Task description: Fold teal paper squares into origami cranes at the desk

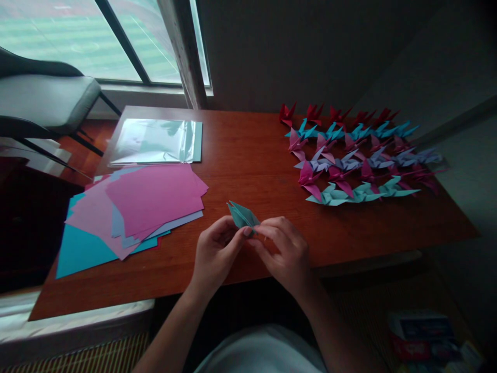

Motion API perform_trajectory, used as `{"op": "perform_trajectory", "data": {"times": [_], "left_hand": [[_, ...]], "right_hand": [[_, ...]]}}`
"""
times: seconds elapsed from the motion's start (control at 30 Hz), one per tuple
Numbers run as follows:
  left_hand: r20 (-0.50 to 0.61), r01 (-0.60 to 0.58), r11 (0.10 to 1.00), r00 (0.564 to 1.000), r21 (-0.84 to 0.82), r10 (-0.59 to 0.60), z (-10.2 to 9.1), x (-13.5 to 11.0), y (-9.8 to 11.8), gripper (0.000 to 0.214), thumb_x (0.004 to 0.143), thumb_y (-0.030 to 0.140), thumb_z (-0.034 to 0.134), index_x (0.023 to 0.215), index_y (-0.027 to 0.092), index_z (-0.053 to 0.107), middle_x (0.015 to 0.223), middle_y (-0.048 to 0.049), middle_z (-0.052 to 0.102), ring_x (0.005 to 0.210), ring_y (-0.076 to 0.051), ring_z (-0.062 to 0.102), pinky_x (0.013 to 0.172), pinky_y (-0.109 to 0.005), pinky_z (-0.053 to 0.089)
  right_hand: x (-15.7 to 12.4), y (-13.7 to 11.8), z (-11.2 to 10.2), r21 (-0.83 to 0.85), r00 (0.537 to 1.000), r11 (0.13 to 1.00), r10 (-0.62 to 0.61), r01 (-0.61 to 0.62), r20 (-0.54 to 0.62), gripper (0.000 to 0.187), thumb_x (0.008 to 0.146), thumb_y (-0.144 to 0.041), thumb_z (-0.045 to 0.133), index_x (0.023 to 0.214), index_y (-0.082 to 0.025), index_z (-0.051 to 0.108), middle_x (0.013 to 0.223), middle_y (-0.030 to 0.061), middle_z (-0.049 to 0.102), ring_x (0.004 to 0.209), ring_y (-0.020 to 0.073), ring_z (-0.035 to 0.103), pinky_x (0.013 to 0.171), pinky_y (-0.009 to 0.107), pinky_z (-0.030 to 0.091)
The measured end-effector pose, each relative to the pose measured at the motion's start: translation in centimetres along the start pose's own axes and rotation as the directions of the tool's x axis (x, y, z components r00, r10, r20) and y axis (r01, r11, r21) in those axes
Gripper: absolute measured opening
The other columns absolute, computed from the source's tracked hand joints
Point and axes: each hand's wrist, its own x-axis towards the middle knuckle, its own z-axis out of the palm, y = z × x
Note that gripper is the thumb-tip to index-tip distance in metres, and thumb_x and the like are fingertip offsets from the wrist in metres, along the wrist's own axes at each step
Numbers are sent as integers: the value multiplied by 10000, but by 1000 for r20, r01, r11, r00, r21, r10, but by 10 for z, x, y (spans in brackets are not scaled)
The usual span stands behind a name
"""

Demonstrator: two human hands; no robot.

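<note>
Between my two hands, just above the table's front edge, is a partly folded pale green origami paper (241, 213) with pointed tips facing up and away. My left hand (217, 248) pinches its lower left side, thumb on top. My right hand (285, 248) closes its fingers on the lower right corner, where the fingertips hide part of the folds. To the right stand rows of finished paper cranes; the nearest row holds pale green cranes (361, 193), with magenta cranes (308, 176) behind it.
On the wooden table (240, 150), loose sheets of pink paper (159, 199) fan over blue sheets (85, 243) at left. A clear plastic packet of paper (155, 141) lies behind them. Farther right are red cranes (287, 114). A chair (46, 101) stands by the window.
</note>
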Motion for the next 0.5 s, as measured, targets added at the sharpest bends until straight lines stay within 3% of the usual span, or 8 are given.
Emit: {"op": "perform_trajectory", "data": {"times": [0.23, 0.5], "left_hand": [[6, 32, 999, 999, 21, -32, 1, 0, 4, 236, 799, 393, 800, 847, 171, 735, 790, -33, 745, 714, -162, 685, 670, -234, 570], [33, 18, 1000, 999, -20, -18, 1, 0, 4, 184, 799, 342, 805, 860, 184, 734, 803, -19, 753, 736, -159, 700, 685, -228, 573]], "right_hand": [[0, 0, 1, 16, 999, 999, 48, -48, 0, 108, 918, -217, 673, 1024, -229, 661, 907, 52, 697, 863, 190, 674, 777, 342, 582], [-1, 3, 0, 93, 996, 992, 87, -89, 29, 113, 901, -182, 686, 1011, -202, 666, 921, 63, 698, 864, 184, 676, 758, 320, 586]]}}
